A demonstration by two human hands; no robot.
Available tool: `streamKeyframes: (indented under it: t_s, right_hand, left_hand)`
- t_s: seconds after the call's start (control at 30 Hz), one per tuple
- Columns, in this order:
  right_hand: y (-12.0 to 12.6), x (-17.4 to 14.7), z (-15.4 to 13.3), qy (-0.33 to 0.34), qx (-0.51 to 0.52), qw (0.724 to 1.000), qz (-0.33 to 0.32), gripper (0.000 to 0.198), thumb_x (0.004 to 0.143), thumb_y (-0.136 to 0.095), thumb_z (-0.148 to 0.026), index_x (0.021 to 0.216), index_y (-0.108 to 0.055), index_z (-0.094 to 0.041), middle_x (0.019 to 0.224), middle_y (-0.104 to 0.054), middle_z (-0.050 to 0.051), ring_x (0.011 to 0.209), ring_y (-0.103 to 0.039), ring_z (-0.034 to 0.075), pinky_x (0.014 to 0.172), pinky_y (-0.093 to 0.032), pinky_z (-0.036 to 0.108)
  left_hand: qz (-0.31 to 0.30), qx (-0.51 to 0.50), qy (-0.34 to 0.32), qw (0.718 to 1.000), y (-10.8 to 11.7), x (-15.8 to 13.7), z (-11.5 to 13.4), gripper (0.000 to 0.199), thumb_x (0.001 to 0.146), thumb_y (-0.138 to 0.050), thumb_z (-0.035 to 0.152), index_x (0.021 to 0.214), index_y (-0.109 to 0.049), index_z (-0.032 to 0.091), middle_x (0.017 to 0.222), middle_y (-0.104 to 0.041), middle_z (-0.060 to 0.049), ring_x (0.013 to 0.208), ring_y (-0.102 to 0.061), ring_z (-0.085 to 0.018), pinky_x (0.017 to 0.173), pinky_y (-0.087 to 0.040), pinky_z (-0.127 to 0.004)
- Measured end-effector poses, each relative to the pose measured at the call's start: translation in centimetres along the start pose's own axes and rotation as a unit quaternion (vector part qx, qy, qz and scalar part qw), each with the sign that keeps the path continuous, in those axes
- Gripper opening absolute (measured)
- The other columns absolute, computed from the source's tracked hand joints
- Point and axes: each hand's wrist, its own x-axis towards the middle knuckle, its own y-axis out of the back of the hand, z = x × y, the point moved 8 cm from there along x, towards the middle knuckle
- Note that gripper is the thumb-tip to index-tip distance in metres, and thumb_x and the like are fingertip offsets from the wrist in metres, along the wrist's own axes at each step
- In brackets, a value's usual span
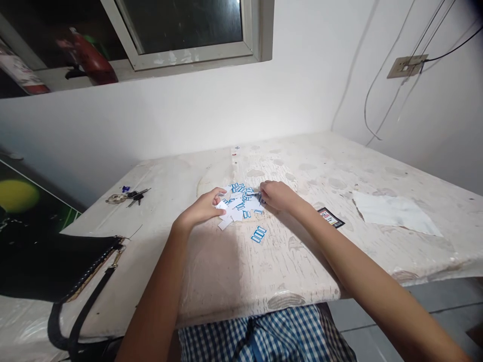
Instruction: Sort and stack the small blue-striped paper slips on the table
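Left hand (206, 206) parted, right hand (276, 195) curled — its hold unclear — paper slips (238, 203) lie between them.

The table (211, 271) spans the middle and lower frame, the wall (226, 115) behind it. On it, at the centre, lies a heap of slips (237, 202), the left hand (204, 207) at its left edge, the right hand (277, 195) at its right; more slips lie just below. Right of centre lies a card (332, 217), then a sheet (396, 213); left of centre, keys (138, 196), with a bag (56, 269) at lower left. Upper left, a bottle (94, 60) sits by the window (188, 59); upper right, a socket (405, 67) is on the wall
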Motion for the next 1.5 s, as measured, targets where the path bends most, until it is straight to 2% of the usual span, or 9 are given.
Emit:
streamKeyframes:
  t_s: [0.27,0.43,0.53,0.63,0.83,0.97,1.07,1.37,1.5]
  right_hand:
    - [0.9,0.0,2.4,-0.091,0.028,0.994,0.048,0.019,0.082,-0.037,-0.012,0.092,-0.053,-0.013,0.083,-0.061,0.014,0.072,-0.057,0.024,0.056,-0.035,0.029]
    - [0.9,0.3,3.1,-0.097,0.287,0.949,0.086,0.019,0.077,-0.041,-0.01,0.09,-0.053,-0.015,0.078,-0.059,0.005,0.062,-0.057,0.015,0.058,-0.043,0.026]
    - [0.7,0.4,2.6,-0.104,0.48,0.868,0.078,0.019,0.073,-0.046,-0.008,0.089,-0.051,-0.016,0.085,-0.057,0.004,0.056,-0.059,0.012,0.057,-0.048,0.028]
    - [0.3,0.1,1.6,-0.133,0.639,0.756,0.05,0.005,0.074,-0.052,-0.012,0.077,-0.05,-0.016,0.077,-0.057,0.003,0.063,-0.062,0.015,0.067,-0.052,0.031]
    - [-0.5,-0.5,-2.1,-0.12,0.819,0.558,-0.061,0.006,0.074,-0.061,-0.016,0.077,-0.056,-0.015,0.084,-0.062,0.006,0.085,-0.061,0.019,0.079,-0.053,0.034]
    - [-1.2,-0.8,-3.9,-0.133,0.859,0.485,-0.098,0.006,0.076,-0.058,-0.014,0.082,-0.055,-0.015,0.085,-0.063,0.008,0.08,-0.063,0.019,0.076,-0.055,0.036]
    - [-1.0,-0.6,-3.5,-0.152,0.854,0.496,-0.039,0.006,0.074,-0.057,-0.007,0.076,-0.056,-0.013,0.073,-0.062,0.006,0.067,-0.063,0.013,0.068,-0.055,0.024]
    - [2.0,-0.4,-1.1,-0.099,0.712,0.672,0.179,0.012,0.069,-0.059,-0.016,0.08,-0.056,-0.014,0.055,-0.055,-0.004,0.043,-0.053,0.009,0.045,-0.047,0.022]
    - [1.8,-0.3,-1.0,-0.089,0.7,0.685,0.181,0.015,0.069,-0.058,-0.021,0.082,-0.055,-0.014,0.055,-0.053,-0.004,0.042,-0.052,0.009,0.044,-0.045,0.023]
  left_hand:
    - [0.039,-0.027,0.026,0.999,1.0,-0.4,1.0,0.025,0.067,-0.057,0.032,0.086,-0.063,0.017,0.073,-0.059,-0.004,0.066,-0.056,-0.017,0.059,-0.042,-0.028]
    - [0.076,-0.034,-0.009,0.996,1.9,-0.4,1.6,0.015,0.067,-0.06,0.032,0.071,-0.064,0.018,0.082,-0.063,-0.005,0.081,-0.058,-0.02,0.075,-0.044,-0.033]
    - [0.137,-0.048,-0.065,0.987,3.1,-0.4,2.7,0.014,0.067,-0.063,0.032,0.069,-0.063,0.019,0.094,-0.059,-0.006,0.093,-0.055,-0.02,0.087,-0.041,-0.034]
    - [0.175,-0.086,-0.109,0.975,3.6,-0.7,4.1,0.015,0.069,-0.061,0.032,0.074,-0.062,0.019,0.102,-0.053,-0.007,0.101,-0.051,-0.019,0.087,-0.042,-0.033]
    - [0.191,-0.093,-0.156,0.965,2.6,-1.1,6.7,0.009,0.075,-0.055,0.027,0.076,-0.058,0.019,0.106,-0.049,-0.007,0.107,-0.048,-0.019,0.087,-0.042,-0.03]
    - [0.216,-0.074,-0.18,0.957,2.1,-1.3,7.6,0.005,0.075,-0.056,0.022,0.072,-0.058,0.019,0.105,-0.05,-0.006,0.107,-0.047,-0.018,0.093,-0.037,-0.031]
    - [0.233,-0.085,-0.198,0.948,1.9,-1.5,8.0,0.005,0.075,-0.057,0.021,0.071,-0.059,0.019,0.103,-0.05,-0.005,0.106,-0.048,-0.018,0.095,-0.035,-0.031]
    - [0.195,-0.308,-0.187,0.912,1.2,-1.1,7.5,0.013,0.068,-0.067,0.025,0.078,-0.068,0.017,0.1,-0.055,-0.008,0.1,-0.053,-0.019,0.083,-0.044,-0.03]
    - [0.176,-0.421,-0.136,0.879,0.7,-0.5,6.8,0.018,0.065,-0.069,0.022,0.083,-0.069,0.016,0.108,-0.056,-0.008,0.103,-0.052,-0.019,0.088,-0.042,-0.03]
